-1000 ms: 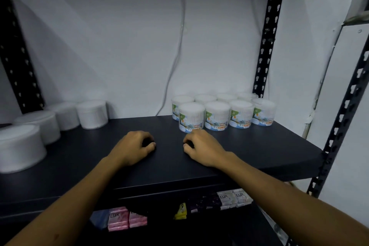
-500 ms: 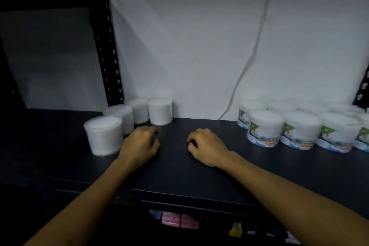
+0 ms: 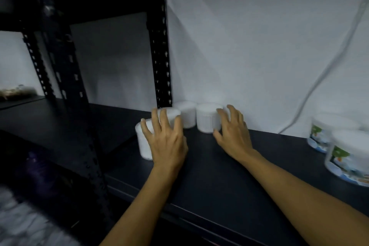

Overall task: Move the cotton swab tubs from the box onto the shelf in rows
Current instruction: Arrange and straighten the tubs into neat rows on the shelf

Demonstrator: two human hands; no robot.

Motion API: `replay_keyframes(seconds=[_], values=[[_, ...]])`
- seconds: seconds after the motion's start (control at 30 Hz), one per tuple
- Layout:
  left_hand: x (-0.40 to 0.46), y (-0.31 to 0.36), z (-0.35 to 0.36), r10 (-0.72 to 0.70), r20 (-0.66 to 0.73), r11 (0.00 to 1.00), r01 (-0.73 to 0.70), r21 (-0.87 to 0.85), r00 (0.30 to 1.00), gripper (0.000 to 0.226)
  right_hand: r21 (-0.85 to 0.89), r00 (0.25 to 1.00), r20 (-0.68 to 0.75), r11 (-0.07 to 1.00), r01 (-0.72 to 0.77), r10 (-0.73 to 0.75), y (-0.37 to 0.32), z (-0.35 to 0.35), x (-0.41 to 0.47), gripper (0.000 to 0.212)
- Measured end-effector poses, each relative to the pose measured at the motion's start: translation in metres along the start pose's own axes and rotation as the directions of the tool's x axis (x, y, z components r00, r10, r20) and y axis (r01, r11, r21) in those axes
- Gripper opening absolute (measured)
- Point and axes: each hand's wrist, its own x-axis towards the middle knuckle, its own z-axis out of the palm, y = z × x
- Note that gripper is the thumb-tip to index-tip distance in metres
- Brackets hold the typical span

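Several plain white cotton swab tubs stand at the left end of the black shelf [image 3: 209, 168], near the wall. My left hand [image 3: 166, 138] has its fingers spread over the front tub [image 3: 142, 146] and the tub behind it [image 3: 172, 114]. My right hand [image 3: 232, 133] is spread too, its fingertips at the right side of another white tub [image 3: 206, 119]. A further tub [image 3: 188, 113] stands between them at the back. Neither hand has closed around a tub. More tubs with green and blue labels [image 3: 348, 153] stand at the far right. No box is visible.
A black perforated upright [image 3: 160, 50] rises just behind the white tubs, and a second upright [image 3: 65, 70] stands nearer on the left. A pale cable [image 3: 319, 80] runs down the white wall to the shelf. Another dark shelf continues to the left.
The view has swung left. Both hands rose off the shelf, moved forward to the white tubs and spread from loose fists to open fingers.
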Motion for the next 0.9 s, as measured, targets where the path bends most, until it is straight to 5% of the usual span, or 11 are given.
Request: replay_keyframes(seconds=[0.3, 0.5, 0.9], values=[[-0.007, -0.013, -0.001, -0.385, 0.147, 0.882, 0.41, -0.232, 0.911, 0.059, 0.214, 0.983, 0.182, 0.974, -0.07, 0.03, 0.006, 0.009, 0.015, 0.071], [-0.012, -0.01, -0.006, -0.323, 0.153, 0.893, 0.355, -0.276, 0.934, 0.054, 0.276, 0.999, -0.049, 0.961, 0.006, 0.008, 0.005, -0.002, 0.006, 0.049], [-0.023, -0.001, -0.023, -0.088, 0.207, 0.897, 0.168, -0.409, 0.974, 0.058, 0.252, 1.0, -0.026, 0.968, -0.009, 0.016, 0.003, -0.038, -0.037, 0.049]])
